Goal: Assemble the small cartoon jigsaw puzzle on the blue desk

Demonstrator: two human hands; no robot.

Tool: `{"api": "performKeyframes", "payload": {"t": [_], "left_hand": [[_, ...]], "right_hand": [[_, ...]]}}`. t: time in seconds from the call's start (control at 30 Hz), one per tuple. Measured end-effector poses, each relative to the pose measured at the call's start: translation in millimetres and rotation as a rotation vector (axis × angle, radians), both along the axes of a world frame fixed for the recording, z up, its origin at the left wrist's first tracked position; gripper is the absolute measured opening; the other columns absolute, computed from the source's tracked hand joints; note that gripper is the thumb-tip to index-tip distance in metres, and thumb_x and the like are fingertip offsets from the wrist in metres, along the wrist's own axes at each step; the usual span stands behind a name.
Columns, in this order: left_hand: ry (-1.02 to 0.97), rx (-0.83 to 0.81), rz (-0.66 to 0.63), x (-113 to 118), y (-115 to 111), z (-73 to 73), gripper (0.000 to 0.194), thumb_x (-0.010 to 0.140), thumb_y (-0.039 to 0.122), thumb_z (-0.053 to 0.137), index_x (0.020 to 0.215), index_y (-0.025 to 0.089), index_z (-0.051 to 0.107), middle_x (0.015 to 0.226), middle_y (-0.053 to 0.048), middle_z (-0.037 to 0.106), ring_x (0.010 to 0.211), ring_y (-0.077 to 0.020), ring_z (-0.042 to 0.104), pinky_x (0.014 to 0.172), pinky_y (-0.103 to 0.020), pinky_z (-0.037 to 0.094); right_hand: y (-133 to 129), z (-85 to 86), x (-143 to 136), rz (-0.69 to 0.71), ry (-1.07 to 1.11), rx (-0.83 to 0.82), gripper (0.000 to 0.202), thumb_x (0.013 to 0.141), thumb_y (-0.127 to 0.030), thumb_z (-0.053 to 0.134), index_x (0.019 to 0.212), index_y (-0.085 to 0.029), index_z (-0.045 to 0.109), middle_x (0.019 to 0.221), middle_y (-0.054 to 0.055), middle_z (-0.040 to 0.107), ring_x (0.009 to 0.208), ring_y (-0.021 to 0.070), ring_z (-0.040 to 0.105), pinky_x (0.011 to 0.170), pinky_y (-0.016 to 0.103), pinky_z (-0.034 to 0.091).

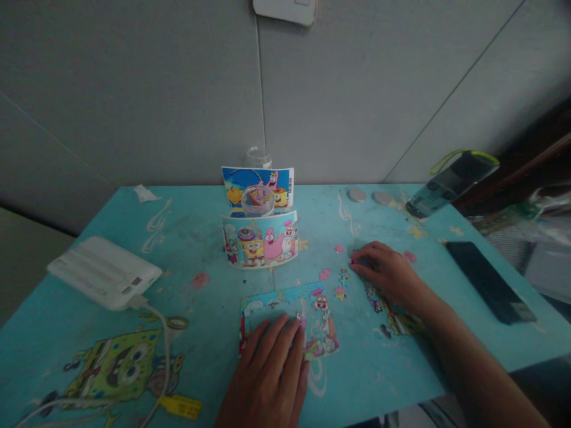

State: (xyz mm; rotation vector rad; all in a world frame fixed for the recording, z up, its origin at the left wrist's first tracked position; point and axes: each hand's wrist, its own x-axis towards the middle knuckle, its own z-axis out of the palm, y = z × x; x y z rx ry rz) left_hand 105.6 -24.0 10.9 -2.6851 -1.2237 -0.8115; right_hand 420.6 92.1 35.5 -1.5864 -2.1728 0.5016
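My left hand lies palm down, fingers stretched, over the lower left part of a partly assembled cartoon puzzle. The puzzle's frame shows around the fingers; some of its inside is hidden. To the right, my right hand pinches a small puzzle piece between thumb and fingertips, just above the table. Several loose pieces lie between the hands, among them a pink piece, a yellow and pink piece and another pink piece.
Behind the puzzle stand two curved cartoon cards with clear jars. A white power bank with a cable is at left. At right are a dark phone, a tilted bottle and two round lids.
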Motion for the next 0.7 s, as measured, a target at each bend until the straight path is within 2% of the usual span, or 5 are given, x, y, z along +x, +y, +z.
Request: {"api": "performKeyframes", "payload": {"t": [0.1,0.3,0.4,0.53,0.7], "left_hand": [[-0.012,0.005,-0.016,0,1,-0.5,0.034,0.099,0.027,0.056,0.129,0.015,0.067,0.132,-0.008,0.068,0.126,-0.0232,0.060,0.111,-0.039,0.043],[-0.013,-0.016,-0.003,0,2,0.1,0.036,0.099,0.029,0.056,0.131,0.015,0.066,0.136,-0.008,0.067,0.128,-0.0233,0.058,0.113,-0.039,0.040],[-0.011,-0.029,0.009,2,1,1.1,0.037,0.100,0.031,0.055,0.131,0.015,0.066,0.137,-0.008,0.066,0.128,-0.0237,0.058,0.113,-0.040,0.039],[-0.003,-0.045,0.025,3,0,2.3,0.038,0.101,0.033,0.054,0.132,0.014,0.064,0.139,-0.007,0.065,0.129,-0.0245,0.058,0.111,-0.042,0.041],[0.009,-0.054,0.041,4,-1,3.6,0.040,0.101,0.033,0.053,0.136,0.016,0.062,0.141,-0.008,0.063,0.129,-0.0247,0.057,0.110,-0.043,0.045]], "right_hand": [[0,0.7,0,-0.011,0.007,-0.008,0.013,0.093,-0.033,0.067,0.103,-0.025,0.072,0.101,0.007,0.070,0.091,0.0231,0.067,0.083,0.039,0.055],[-3,1.8,-1,-0.080,0.033,-0.034,0.015,0.093,-0.037,0.065,0.098,-0.024,0.073,0.089,0.004,0.074,0.074,0.0195,0.067,0.068,0.032,0.053],[-6,7.1,-4,-0.087,0.082,-0.058,0.019,0.095,-0.039,0.063,0.099,-0.025,0.075,0.089,0.003,0.076,0.074,0.0190,0.068,0.069,0.032,0.054],[-11,13.8,-10,-0.064,0.118,-0.058,0.025,0.097,-0.041,0.061,0.111,-0.025,0.075,0.094,0.004,0.077,0.074,0.0190,0.067,0.067,0.032,0.053],[-14,13.3,-17,-0.010,0.153,-0.036,0.027,0.098,-0.040,0.060,0.115,-0.026,0.075,0.102,0.007,0.077,0.085,0.0220,0.070,0.071,0.034,0.057]]}}
